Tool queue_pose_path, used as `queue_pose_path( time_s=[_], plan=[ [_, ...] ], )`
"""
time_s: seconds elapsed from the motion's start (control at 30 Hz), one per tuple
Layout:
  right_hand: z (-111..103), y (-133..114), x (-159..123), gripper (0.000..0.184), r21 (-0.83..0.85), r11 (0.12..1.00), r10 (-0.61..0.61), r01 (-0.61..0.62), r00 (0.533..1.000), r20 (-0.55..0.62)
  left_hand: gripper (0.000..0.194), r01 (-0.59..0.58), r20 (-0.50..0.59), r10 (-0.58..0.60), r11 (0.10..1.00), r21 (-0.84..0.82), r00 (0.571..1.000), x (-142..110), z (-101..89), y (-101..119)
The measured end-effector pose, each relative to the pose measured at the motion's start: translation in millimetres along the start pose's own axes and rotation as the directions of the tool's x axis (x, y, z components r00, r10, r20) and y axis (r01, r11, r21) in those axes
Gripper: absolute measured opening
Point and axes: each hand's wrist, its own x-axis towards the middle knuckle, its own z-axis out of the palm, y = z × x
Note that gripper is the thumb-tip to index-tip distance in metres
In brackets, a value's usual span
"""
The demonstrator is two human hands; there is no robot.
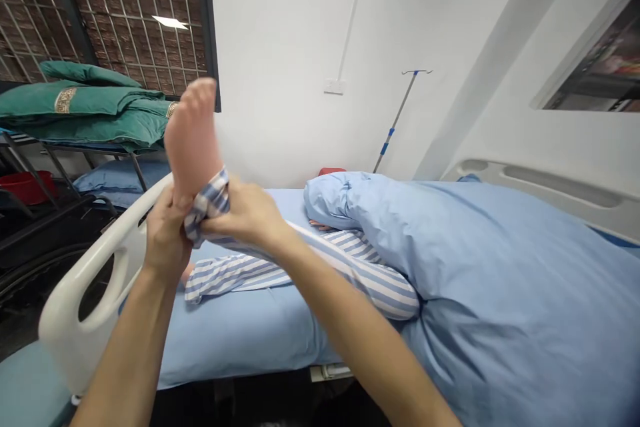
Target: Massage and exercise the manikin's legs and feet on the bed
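Left hand [167,233]: closed around the heel of a raised bare foot [193,137], just inside the white footboard [85,293] of the hospital bed
Right hand [245,213]: curled tight, gripping a gathered striped trouser cuff [207,203] at the ankle
Foot: held upright above the mattress, near the footboard
Other leg [240,278]: lying flat in matching stripes, just past the footboard
Pale blue duvet [475,260]: bunched over the bed, well beyond the footboard
Green quilts [75,107]: piled on a separate bed left of the footboard
Drip stand [395,120]: standing by the wall, far beyond the footboard
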Motion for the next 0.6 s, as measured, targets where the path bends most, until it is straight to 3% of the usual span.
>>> queue_pose_path(
  time_s=[0.07, 0.13, 0.23, 0.3, 0.4, 0.53, 0.6],
  plan=[
    [-29.9, 6.9, -3.5, 0.053, 0.017, 0.997, -0.070, 0.071, 0.995, -0.074, 0.039, -0.080, 0.048, 0.080, 0.997, -0.019, 0.996, 8.1, 28.2, 17.8],
    [-43.8, 13.5, -7.0, 0.049, 0.030, 0.993, -0.108, 0.113, 0.985, -0.133, 0.039, -0.118, 0.087, 0.120, 0.993, -0.027, 0.989, 12.2, 41.6, 26.7],
    [-37.5, 16.8, -9.8, 0.047, 0.054, 0.993, -0.097, 0.106, 0.984, -0.148, 0.039, -0.094, 0.116, 0.095, 0.995, -0.012, 0.989, 12.4, 30.1, 23.4],
    [-20.1, 12.3, -9.5, 0.051, 0.072, 0.995, -0.070, 0.075, 0.995, -0.073, 0.040, -0.012, 0.100, 0.007, 0.999, 0.050, 0.995, 8.5, 3.4, 12.6],
    [21.5, -0.2, -8.9, 0.058, 0.063, 0.998, -0.024, 0.018, 0.996, 0.089, 0.048, 0.164, 0.025, -0.172, 0.967, 0.194, 0.985, -5.3, -54.7, -11.7],
    [105.1, -11.4, -16.7, 0.065, 0.025, 0.999, -0.036, 0.031, 0.978, 0.205, 0.064, 0.401, -0.052, -0.402, 0.879, 0.260, 0.914, -43.7, -135.9, -56.6],
    [154.6, -11.9, -24.9, 0.072, 0.018, 0.999, -0.044, 0.041, 0.972, 0.232, 0.070, 0.521, -0.137, -0.503, 0.822, 0.230, 0.854, -68.9, -167.4, -83.7]
  ],
)
